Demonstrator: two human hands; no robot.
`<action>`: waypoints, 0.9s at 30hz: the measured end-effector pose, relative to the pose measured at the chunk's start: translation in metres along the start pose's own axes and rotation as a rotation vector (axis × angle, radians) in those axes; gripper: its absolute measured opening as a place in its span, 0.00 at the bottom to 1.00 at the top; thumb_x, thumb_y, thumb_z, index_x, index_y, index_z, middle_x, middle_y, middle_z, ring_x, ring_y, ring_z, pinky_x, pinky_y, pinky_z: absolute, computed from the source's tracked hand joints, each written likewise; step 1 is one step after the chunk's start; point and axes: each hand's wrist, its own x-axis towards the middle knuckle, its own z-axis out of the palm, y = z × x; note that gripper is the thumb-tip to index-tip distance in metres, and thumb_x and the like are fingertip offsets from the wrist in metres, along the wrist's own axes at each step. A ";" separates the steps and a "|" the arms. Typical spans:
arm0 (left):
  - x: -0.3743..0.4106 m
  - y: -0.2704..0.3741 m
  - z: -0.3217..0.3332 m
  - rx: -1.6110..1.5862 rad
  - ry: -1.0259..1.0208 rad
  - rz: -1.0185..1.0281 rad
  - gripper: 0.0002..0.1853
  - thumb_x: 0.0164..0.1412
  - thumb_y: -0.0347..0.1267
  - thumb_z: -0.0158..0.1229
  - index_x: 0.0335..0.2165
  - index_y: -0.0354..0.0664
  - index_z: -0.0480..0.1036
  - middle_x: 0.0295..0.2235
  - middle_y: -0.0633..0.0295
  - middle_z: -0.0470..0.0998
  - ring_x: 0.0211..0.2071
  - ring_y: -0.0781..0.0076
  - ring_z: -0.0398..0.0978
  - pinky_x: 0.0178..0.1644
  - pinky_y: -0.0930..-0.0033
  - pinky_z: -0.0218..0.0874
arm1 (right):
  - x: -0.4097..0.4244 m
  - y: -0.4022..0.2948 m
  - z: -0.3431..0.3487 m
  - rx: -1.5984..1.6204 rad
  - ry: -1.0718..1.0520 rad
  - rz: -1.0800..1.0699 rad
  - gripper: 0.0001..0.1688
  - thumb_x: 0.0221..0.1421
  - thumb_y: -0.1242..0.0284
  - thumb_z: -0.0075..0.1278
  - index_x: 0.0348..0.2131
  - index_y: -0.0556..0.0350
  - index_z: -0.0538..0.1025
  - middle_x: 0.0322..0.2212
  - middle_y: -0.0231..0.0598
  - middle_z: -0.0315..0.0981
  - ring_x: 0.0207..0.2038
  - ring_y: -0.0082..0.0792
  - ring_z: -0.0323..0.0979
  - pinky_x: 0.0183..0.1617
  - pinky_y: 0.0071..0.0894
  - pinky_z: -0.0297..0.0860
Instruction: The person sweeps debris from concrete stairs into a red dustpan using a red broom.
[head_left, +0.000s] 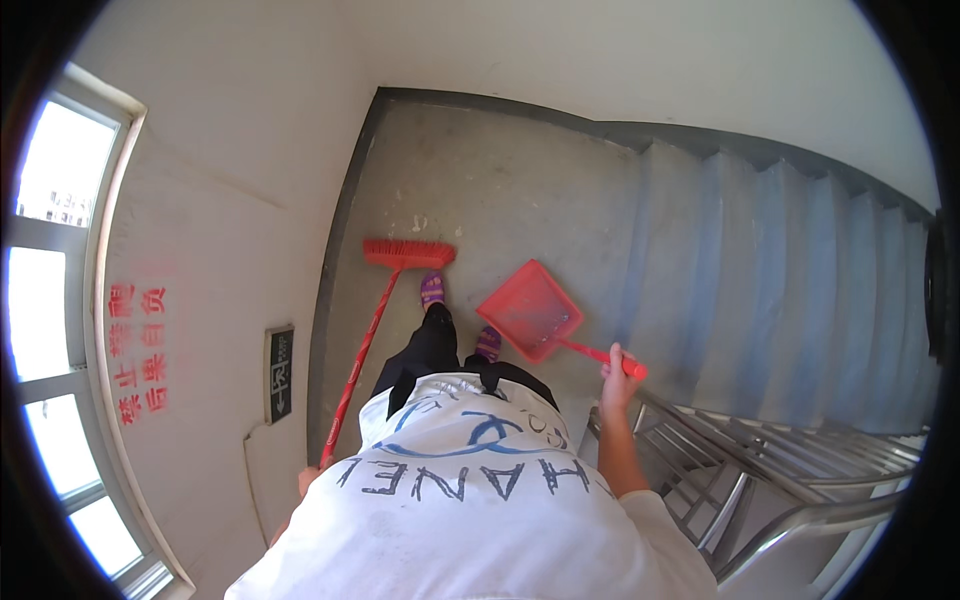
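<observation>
My left hand grips the upper end of a long red broom handle, partly hidden by my shirt. The red-bristled broom head rests on the floor just ahead of my foot in a purple sandal. On the other side, my right hand is closed around the short red handle of a plastic dustpan. Its red pan is turned cornerwise near my other sandal. Some grey bits of debris lie inside, close to the handle.
Grey concrete steps start right of the landing floor. A stainless steel railing stands at lower right. White walls with a dark skirting border the landing. At left are windows, red painted writing and an exit sign.
</observation>
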 end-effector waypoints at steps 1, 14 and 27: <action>0.000 0.000 0.000 0.005 0.021 0.003 0.39 0.46 0.62 0.44 0.28 0.33 0.74 0.27 0.40 0.73 0.35 0.47 0.72 0.38 0.56 0.61 | 0.003 0.003 -0.006 -0.001 -0.001 -0.006 0.14 0.48 0.65 0.53 0.30 0.56 0.70 0.21 0.28 0.64 0.20 0.16 0.60 0.22 0.14 0.58; 0.108 0.306 -0.057 -0.094 0.132 0.466 0.36 0.47 0.58 0.48 0.32 0.30 0.72 0.35 0.41 0.72 0.41 0.49 0.70 0.43 0.58 0.62 | -0.060 -0.005 -0.057 0.046 0.156 -0.048 0.13 0.48 0.69 0.53 0.31 0.59 0.70 0.23 0.29 0.64 0.24 0.17 0.61 0.27 0.15 0.58; 0.099 0.258 -0.091 0.051 0.022 0.378 0.33 0.45 0.56 0.50 0.39 0.38 0.71 0.40 0.49 0.72 0.44 0.58 0.69 0.46 0.62 0.60 | -0.115 0.008 -0.061 0.086 0.317 -0.037 0.11 0.49 0.68 0.51 0.30 0.57 0.69 0.22 0.31 0.67 0.21 0.18 0.63 0.24 0.16 0.61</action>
